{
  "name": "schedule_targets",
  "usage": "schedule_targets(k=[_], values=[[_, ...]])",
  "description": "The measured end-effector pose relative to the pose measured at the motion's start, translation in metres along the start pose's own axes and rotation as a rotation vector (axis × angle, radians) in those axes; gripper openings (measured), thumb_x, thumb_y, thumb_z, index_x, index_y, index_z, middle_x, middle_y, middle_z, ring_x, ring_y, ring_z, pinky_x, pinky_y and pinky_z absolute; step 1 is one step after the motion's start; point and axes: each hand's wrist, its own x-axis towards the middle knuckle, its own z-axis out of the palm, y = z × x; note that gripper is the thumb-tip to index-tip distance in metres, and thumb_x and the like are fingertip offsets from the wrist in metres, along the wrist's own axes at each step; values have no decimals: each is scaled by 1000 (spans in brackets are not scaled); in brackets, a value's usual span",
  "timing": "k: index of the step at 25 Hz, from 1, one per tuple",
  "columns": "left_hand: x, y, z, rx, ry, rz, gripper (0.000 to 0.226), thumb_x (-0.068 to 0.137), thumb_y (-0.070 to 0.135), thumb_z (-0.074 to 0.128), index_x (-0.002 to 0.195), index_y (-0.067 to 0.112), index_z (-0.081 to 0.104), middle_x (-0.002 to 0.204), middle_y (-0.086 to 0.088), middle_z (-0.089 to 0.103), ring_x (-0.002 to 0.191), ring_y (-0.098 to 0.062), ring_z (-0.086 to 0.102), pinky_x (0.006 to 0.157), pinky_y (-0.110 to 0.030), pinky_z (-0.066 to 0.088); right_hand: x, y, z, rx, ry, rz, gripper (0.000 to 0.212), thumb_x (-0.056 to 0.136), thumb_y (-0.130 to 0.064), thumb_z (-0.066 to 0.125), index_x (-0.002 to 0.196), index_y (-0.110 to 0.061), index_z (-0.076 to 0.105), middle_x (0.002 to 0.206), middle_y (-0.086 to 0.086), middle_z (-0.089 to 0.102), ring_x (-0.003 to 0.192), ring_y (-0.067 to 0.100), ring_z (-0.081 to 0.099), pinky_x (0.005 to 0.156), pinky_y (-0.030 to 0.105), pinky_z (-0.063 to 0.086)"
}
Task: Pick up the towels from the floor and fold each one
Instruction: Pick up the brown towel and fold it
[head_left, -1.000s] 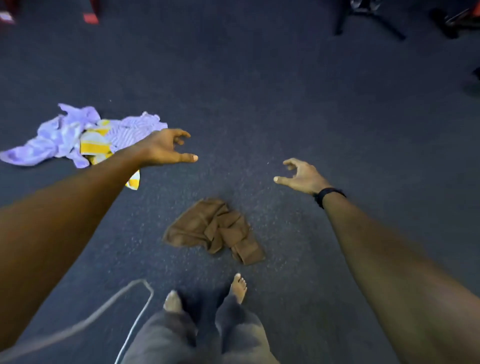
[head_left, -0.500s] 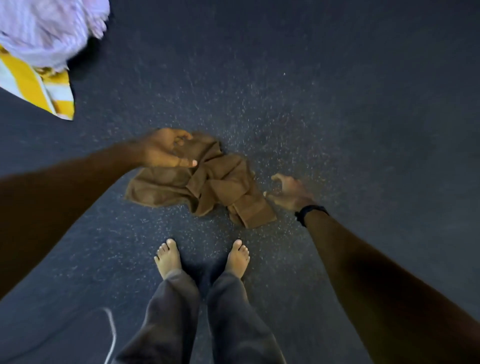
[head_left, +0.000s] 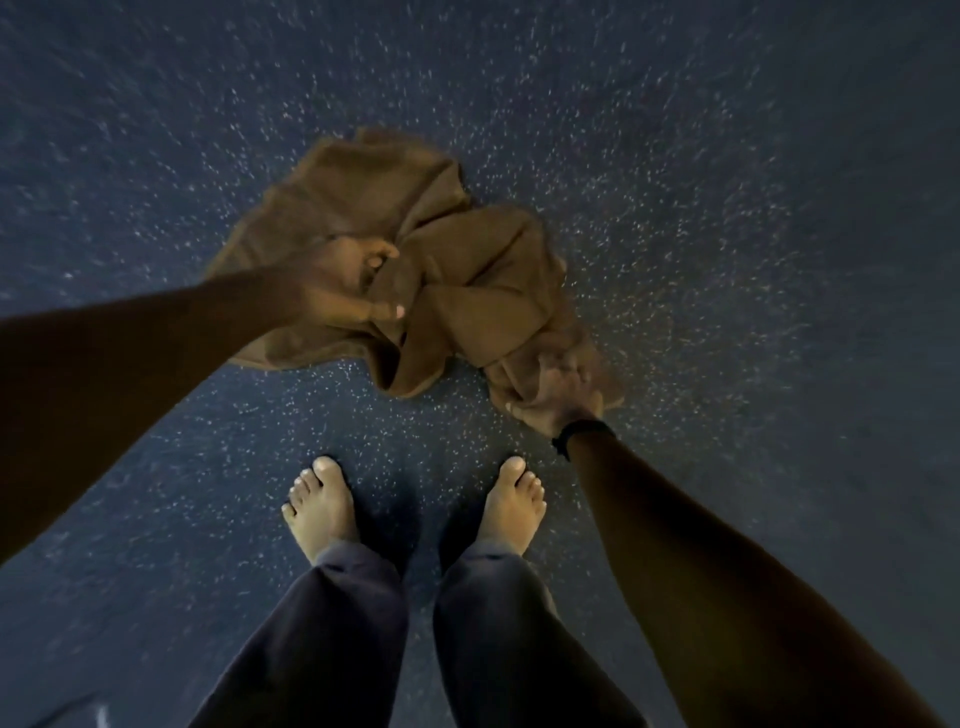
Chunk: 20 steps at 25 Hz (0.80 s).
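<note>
Left hand (head_left: 337, 291): fingers curled, a fold at the middle of the brown towel (head_left: 467, 291) is gripped.
Right hand (head_left: 558, 400): the near right corner is pinched.
Brown towel: crumpled on the dark floor (head_left: 727, 182), spread between both hands, ahead of bare feet (head_left: 322, 506).

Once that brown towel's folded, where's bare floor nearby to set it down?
Bare carpet lies right of and beyond the towel, and more left of the left arm. The strip between towel and feet is narrow. The middle is crowded: the left hand and right hand are both on the towel.
</note>
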Motion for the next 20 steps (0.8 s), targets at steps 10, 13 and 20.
schedule_targets(k=[10, 13, 20], values=[[13, -10, -4, 10, 72, -76, 37, 96, 8, 36, 133, 6, 31, 135, -22, 45, 125, -40, 42, 102, -55, 32, -7, 12, -19, -143, 248, -47, 34, 104, -21, 30, 132, -8, 44, 126, 18, 53, 116, 35, 54, 93, 41, 43], [-3, -12, -22, 28, 51, 66, 41, 90, 4, 49, 126, 8, 31, 127, -21, 49, 118, -39, 46, 98, -55, 38, -51, 2, -91, 19, 430, -119, 29, 98, -15, 46, 126, -16, 49, 115, 13, 62, 106, 34, 61, 84, 42, 48], [-64, 208, -362, 116, -253, 712, 100, 74, 56, 66, 149, 29, 6, 146, -7, 37, 131, -25, 41, 113, -41, 31, -218, -59, -334, 183, 549, -568, 13, 89, -5, 51, 90, -18, 49, 95, 4, 59, 82, 27, 55, 63, 32, 34]])
